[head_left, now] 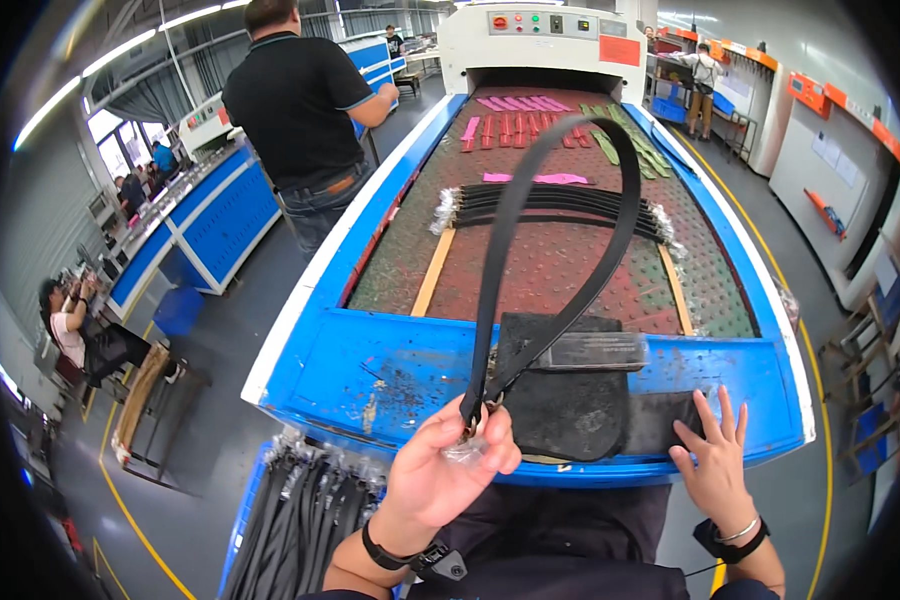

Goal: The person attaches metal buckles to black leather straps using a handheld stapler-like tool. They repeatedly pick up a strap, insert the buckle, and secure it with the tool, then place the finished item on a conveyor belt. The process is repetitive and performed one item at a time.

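Observation:
My left hand [448, 470] is closed on both metal-clasped ends of a black strap [495, 270], with clear plastic wrap showing at the fingers. The strap rises in a tall loop above the blue table ledge [440, 365]. My right hand [718, 465] has its fingers spread and holds nothing; its fingertips are at a flat black piece [660, 425] by the ledge's front edge. Between the hands lies a worn black pad [570, 420], with a dark grey block [595, 350] across its upper part.
Several black straps [550, 205] with plastic-wrapped ends lie across two wooden strips [433, 275] on the studded bed. Pink and green pieces lie farther back, before a white machine [540, 50]. More straps [305, 510] fill a blue crate at lower left. A person [295, 110] stands at left.

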A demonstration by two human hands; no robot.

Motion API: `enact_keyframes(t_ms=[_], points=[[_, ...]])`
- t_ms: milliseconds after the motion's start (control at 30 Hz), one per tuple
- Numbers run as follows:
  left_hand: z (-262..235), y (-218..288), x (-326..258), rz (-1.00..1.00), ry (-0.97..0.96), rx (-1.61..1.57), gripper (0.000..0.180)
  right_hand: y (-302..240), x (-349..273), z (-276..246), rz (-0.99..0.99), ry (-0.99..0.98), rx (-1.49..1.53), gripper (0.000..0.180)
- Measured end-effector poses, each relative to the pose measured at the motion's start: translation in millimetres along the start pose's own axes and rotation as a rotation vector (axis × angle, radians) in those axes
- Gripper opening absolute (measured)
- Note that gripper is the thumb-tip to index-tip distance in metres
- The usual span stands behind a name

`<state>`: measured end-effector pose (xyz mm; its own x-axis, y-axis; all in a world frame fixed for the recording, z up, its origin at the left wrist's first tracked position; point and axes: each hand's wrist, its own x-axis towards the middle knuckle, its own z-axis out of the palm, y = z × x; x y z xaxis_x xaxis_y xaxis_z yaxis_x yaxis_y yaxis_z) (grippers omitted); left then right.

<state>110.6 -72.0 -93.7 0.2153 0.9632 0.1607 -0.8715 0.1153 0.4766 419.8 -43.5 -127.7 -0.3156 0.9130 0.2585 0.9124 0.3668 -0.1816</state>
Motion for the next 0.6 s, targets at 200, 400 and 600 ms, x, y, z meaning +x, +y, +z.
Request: enact_keyframes(t_ms=[200,400,600], points=[[-5.0,1.6,-8.2,-0.071,-0.056,-0.100,0.018,4.1,-13.6,-13.2,0.070,0.051,-0.083,0.029],[-15.7,-1.0,-15.7,-0.093,-0.189,-0.224,0.020,1.5,-22.9,2.8,0.027,0.019,-0.081,0.031],[-16.6,5.1,-32.6,-0.144,-0.164,-0.233,0.021,-9.6,-16.3,-0.9,0.068,0.150,-0.158,0.027]])
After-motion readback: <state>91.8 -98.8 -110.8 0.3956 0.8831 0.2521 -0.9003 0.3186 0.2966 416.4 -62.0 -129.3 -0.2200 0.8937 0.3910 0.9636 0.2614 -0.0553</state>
